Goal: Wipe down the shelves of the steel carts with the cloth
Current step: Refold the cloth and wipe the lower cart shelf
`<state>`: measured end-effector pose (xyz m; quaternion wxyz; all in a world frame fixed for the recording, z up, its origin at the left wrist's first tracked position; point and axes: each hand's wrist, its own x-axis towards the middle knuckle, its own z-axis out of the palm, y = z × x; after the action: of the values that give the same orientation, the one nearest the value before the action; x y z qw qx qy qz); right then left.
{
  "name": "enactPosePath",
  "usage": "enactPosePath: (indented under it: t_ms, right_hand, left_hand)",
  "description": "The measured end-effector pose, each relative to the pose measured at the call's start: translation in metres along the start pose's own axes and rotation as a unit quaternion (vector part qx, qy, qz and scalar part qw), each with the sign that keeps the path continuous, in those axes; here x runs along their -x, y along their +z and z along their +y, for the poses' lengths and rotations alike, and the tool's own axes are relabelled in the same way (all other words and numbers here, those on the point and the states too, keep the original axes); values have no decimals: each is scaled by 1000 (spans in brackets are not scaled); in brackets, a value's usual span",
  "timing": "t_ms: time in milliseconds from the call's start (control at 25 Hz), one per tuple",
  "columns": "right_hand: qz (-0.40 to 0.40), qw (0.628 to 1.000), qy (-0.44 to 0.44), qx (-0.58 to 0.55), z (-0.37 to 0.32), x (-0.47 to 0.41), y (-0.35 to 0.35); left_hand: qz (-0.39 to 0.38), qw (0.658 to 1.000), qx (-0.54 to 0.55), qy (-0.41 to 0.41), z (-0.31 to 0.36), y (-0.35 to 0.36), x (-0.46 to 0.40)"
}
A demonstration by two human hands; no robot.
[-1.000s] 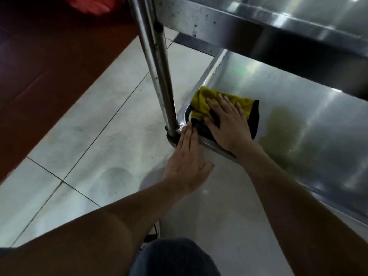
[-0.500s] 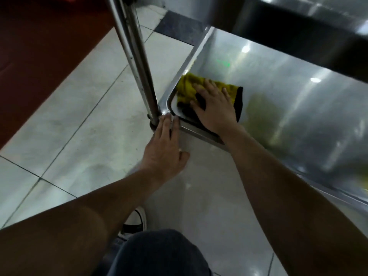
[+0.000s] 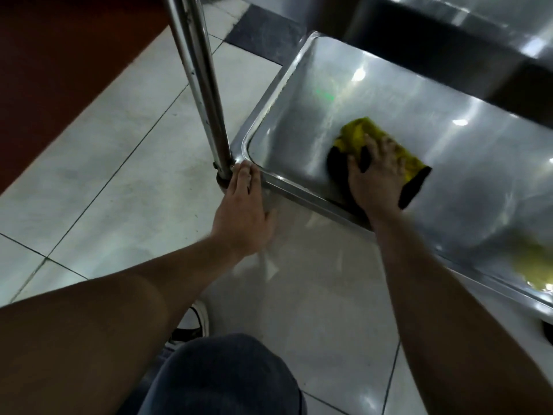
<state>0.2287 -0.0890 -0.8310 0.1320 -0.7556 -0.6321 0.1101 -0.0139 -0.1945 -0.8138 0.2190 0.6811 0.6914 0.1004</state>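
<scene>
Head view, read left to right. Dark red floor area (image 3: 54, 55) at far left, then pale glossy floor tiles (image 3: 119, 181). Round steel upright post of the cart (image 3: 203, 94) meets the near left corner of the shelf. Left hand (image 3: 244, 211) has fingers straight and together, tips pressed against that corner beside the post base; it holds nothing, and matches its placement half a second ago, so it reads as a brace steadying the cart. Lowest steel shelf of the cart, a shallow tray with a raised rim (image 3: 269, 115), fills the right half. Change: the yellow cloth with a black edge (image 3: 368, 136) was tucked into the near left corner one second ago; it now lies further right along the front rim, well apart from the corner. Right hand (image 3: 377, 178) lies flat on top of it, fingers spread and straight, palm pressing down, not curled round the fabric. Faint streaks on the metal between corner and cloth suggest that strip is freshly wiped. Judgement: corner done, stroke proceeding rightward along the front edge; most of this shelf, to the right and toward the back, likely remains. Upper steel shelf (image 3: 449, 28) overhangs the back. A blurred yellowish patch (image 3: 535, 265) at far right cannot be identified.
</scene>
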Motion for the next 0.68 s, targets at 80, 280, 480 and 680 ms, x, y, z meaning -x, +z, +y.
enactPosePath:
  t_ms: [80,280,480,680]
  right_hand:
    - [-26,992,-121,5,-22,37,17]
    - [-33,998,-62,4,-25,2,8]
    - [-64,989,-135,15,-121,-3,43]
    - [-106,969,-223,-16,-122,28,41]
  left_hand:
    - [2,1000,-11,5,-3,-1,4]
    - [-7,1000,9,28,-12,-6,6]
    - [-8,1000,-8,29,-15,-1,3]
    - [9,998,-58,36,-24,-2,2]
